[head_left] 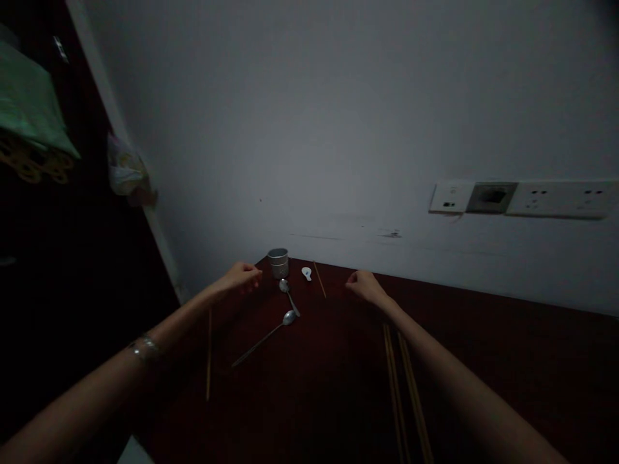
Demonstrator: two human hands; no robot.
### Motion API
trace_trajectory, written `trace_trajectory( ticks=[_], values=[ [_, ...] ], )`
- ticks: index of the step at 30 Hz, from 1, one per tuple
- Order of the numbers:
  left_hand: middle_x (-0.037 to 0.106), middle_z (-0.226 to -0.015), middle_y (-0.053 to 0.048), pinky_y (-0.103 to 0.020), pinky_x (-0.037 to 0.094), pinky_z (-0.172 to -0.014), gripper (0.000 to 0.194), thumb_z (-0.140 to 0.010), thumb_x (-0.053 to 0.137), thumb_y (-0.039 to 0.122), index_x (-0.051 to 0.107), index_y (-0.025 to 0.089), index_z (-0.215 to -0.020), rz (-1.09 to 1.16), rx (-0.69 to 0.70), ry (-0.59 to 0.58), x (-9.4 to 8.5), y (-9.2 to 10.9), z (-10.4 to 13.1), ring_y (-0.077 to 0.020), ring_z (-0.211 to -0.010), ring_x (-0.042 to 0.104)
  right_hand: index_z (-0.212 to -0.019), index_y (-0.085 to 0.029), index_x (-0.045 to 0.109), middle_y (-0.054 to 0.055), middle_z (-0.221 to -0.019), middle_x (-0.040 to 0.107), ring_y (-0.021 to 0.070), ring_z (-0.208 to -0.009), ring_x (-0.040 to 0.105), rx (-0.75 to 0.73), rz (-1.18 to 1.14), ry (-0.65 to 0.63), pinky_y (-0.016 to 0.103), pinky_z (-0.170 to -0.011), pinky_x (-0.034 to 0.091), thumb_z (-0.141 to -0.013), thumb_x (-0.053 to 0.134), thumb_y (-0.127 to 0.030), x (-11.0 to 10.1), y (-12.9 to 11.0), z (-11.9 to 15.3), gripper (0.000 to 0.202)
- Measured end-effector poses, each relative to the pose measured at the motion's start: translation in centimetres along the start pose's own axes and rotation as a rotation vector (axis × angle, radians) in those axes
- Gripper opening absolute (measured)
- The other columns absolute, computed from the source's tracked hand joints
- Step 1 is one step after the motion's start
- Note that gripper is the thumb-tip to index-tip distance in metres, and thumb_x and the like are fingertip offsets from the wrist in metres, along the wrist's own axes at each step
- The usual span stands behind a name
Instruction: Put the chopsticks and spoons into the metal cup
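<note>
My left hand (244,277) hovers by the left side of a small grey metal cup (279,265), apart from it. Its fingers are loosely curled, with nothing visible in them. My right hand (365,285) is closed over the back of the dark red table, likewise with nothing showing in it. Between the hands lie a short metal spoon (284,286), a white soup spoon (306,274) and a thin chopstick (320,280). Nearer me is a long-handled metal spoon (289,317). Another chopstick (209,361) lies below my left wrist. Several chopsticks (394,386) lie beside my right forearm.
A pale wall (338,161) rises behind the table (309,399). White power sockets (536,198) are set in it at the right. On the left, a plastic bag (124,169) and a light green cloth (29,96) hang near a dark door. The light is dim.
</note>
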State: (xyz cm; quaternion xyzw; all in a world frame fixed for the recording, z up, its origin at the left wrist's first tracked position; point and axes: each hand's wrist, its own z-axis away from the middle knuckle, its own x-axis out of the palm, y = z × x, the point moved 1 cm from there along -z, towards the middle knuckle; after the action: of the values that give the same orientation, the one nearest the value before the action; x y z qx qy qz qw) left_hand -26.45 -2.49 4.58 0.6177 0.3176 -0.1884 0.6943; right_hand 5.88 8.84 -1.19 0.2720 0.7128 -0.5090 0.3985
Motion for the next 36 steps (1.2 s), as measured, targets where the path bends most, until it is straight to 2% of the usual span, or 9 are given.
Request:
trace_trajectory(
  ticks=[2,5,7,10,16,20,23,32,36],
  values=[
    [0.057,-0.055,-0.002,-0.019,0.031,-0.037,0.028,-0.07,0.05,0.04,0.055,0.014,-0.066,-0.126,-0.09,0.05,-2.3,-3.3,0.6,-0.0093,-0.04,0.047,-0.071,-0.013,0.067,0.007,-0.069,0.065,0.015,-0.067,0.061,-0.02,0.021,-0.014,0.02,-0.056,0.039,-0.068,0.055,-0.017,1.3,-0.9,-1.6,0.013],
    [0.055,-0.05,-0.001,-0.019,0.031,-0.036,0.03,-0.068,0.05,0.042,0.054,0.014,-0.061,-0.242,-0.188,0.027,-4.6,-7.5,1.9,-0.0094,-0.038,0.045,-0.075,-0.013,0.067,0.009,-0.076,0.066,0.0162,-0.072,0.062,-0.029,0.031,-0.032,0.02,-0.059,0.04,-0.067,0.056,-0.017,3.3,-2.1,-3.5,0.014],
    [0.054,-0.049,-0.001,-0.019,0.031,-0.035,0.032,-0.067,0.05,0.045,0.054,0.014,-0.059,-0.288,-0.207,-0.009,-5.2,-9.6,2.9,-0.0097,-0.036,0.045,-0.077,-0.013,0.067,0.01,-0.08,0.066,0.0171,-0.074,0.062,-0.024,0.035,-0.049,0.021,-0.059,0.041,-0.067,0.057,-0.018,4.6,-2.9,-4.6,0.014],
    [0.055,-0.049,-0.001,-0.019,0.03,-0.034,0.036,-0.065,0.05,0.048,0.054,0.014,-0.057,-0.327,-0.241,-0.055,-4.9,-11.5,4.3,-0.0094,-0.034,0.044,-0.08,-0.013,0.066,0.012,-0.085,0.066,0.0195,-0.079,0.063,-0.001,0.046,-0.067,0.022,-0.062,0.042,-0.068,0.058,-0.018,6.5,-3.6,-5.8,0.016],
    [0.053,-0.048,-0.001,-0.018,0.026,-0.032,0.035,-0.066,0.049,0.048,0.055,0.014,-0.058,-0.387,-0.295,-0.084,-3.0,-12.9,6.2,-0.0082,-0.032,0.04,-0.094,-0.013,0.062,0.016,-0.099,0.063,0.0262,-0.091,0.061,0.05,0.085,-0.077,0.03,-0.069,0.046,-0.069,0.058,-0.024,8.4,-3.9,-7.1,0.028],
    [0.054,-0.047,-0.002,-0.02,0.028,-0.033,0.037,-0.067,0.048,0.051,0.051,0.015,-0.055,-0.421,-0.329,-0.091,-2.1,-13.5,6.4,-0.0103,-0.033,0.043,-0.1,-0.012,0.06,0.018,-0.102,0.061,0.029,-0.093,0.06,0.088,0.116,-0.088,0.033,-0.07,0.047,-0.07,0.058,-0.026,8.9,-3.9,-7.4,0.034],
    [0.053,-0.047,-0.002,-0.021,0.03,-0.035,0.034,-0.068,0.048,0.046,0.049,0.016,-0.053,-0.466,-0.336,-0.059,-1.5,-13.8,6.3,-0.0109,-0.034,0.044,-0.101,-0.012,0.06,0.019,-0.104,0.06,0.0296,-0.095,0.059,0.106,0.134,-0.091,0.035,-0.072,0.047,-0.07,0.059,-0.027,9.2,-3.9,-7.5,0.034],
    [0.054,-0.058,-0.003,-0.021,0.031,-0.045,0.026,-0.067,0.049,0.037,0.046,0.016,-0.052,-0.56,-0.302,0.084,-1.0,-14.9,5.6,-0.0152,-0.056,0.054,-0.102,-0.013,0.059,0.019,-0.108,0.058,0.0304,-0.099,0.057,0.135,0.129,-0.093,0.039,-0.076,0.046,-0.075,0.055,-0.027,9.4,-4.3,-7.5,0.031],
    [0.052,-0.056,-0.002,-0.021,0.03,-0.044,0.027,-0.067,0.048,0.037,0.045,0.016,-0.051,-0.559,-0.294,0.086,-1.1,-15.4,5.5,-0.0149,-0.055,0.053,-0.1,-0.013,0.059,0.019,-0.11,0.057,0.0298,-0.1,0.056,0.159,0.088,-0.09,0.039,-0.077,0.045,-0.073,0.058,-0.027,9.4,-4.1,-7.5,0.031]
  ],
)
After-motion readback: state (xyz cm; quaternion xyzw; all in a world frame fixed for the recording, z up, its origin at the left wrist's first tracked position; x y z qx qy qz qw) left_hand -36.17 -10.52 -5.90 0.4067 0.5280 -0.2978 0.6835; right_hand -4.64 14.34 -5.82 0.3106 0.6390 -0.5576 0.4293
